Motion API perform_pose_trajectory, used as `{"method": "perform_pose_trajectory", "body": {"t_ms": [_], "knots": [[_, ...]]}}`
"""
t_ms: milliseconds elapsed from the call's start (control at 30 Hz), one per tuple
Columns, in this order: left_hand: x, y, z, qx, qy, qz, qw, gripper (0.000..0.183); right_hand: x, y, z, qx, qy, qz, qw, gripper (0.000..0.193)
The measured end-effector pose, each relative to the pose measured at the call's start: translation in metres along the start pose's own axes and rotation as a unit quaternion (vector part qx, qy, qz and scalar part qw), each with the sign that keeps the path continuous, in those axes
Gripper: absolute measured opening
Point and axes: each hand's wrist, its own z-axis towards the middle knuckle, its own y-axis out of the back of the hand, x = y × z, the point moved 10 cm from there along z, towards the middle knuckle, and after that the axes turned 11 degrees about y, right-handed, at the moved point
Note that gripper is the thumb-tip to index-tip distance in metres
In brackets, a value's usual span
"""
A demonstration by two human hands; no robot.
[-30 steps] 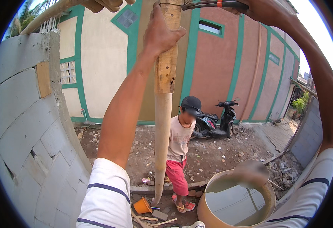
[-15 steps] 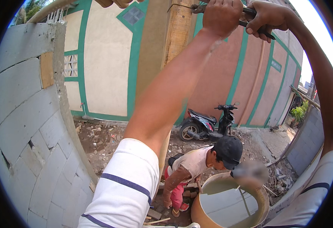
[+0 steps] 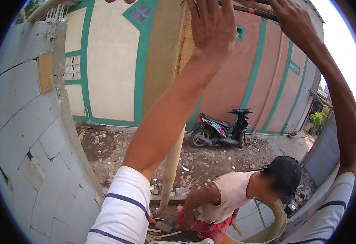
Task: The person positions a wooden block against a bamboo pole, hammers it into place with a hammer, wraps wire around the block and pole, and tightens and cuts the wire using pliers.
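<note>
At the top edge, my left hand (image 3: 212, 30) is raised beside a wooden post (image 3: 185, 42), its back toward me. Its fingers stretch upward and apart, and some tips are cut off by the frame. My right hand (image 3: 294, 18) is up to the right, its fingers over black-handled pincers (image 3: 261, 13) with red bands. The handles run from beside my left fingers to my right hand; the pincers' head is hidden. Both fingertips of the right hand's grip are partly out of frame.
Below, a co-worker (image 3: 231, 197) in a black cap bends by a large round tub (image 3: 281, 215) of water, a wooden handle in one hand. A bamboo pole (image 3: 172, 166) rises in front. A parked scooter (image 3: 220, 130), rubble ground (image 3: 161, 142) and a grey block wall (image 3: 27, 134) surround us.
My left hand has opened from its fist round the pincers, moving left and up. My right hand has risen. The co-worker has shifted right and nearer, covering part of the tub.
</note>
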Motion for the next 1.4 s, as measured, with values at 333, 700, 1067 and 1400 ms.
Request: {"method": "perform_pose_trajectory", "body": {"t_ms": [333,700,1067,1400], "knots": [[0.056,-0.066,-0.017,0.346,0.242,-0.182,0.888,0.068,-0.028,-0.033,0.021,0.039,0.083,0.129,0.987,0.042],[0.065,-0.077,-0.030,0.343,0.241,-0.193,0.887,0.066,-0.014,-0.055,-0.005,0.187,-0.038,0.212,0.959,0.025],[0.062,-0.065,-0.024,0.323,0.207,-0.190,0.904,0.069,-0.023,-0.089,-0.026,0.234,-0.172,0.410,0.864,0.033],[0.066,-0.081,-0.035,0.328,0.230,-0.155,0.903,0.070,0.024,-0.096,-0.030,0.311,-0.130,0.691,0.639,0.036]]}}
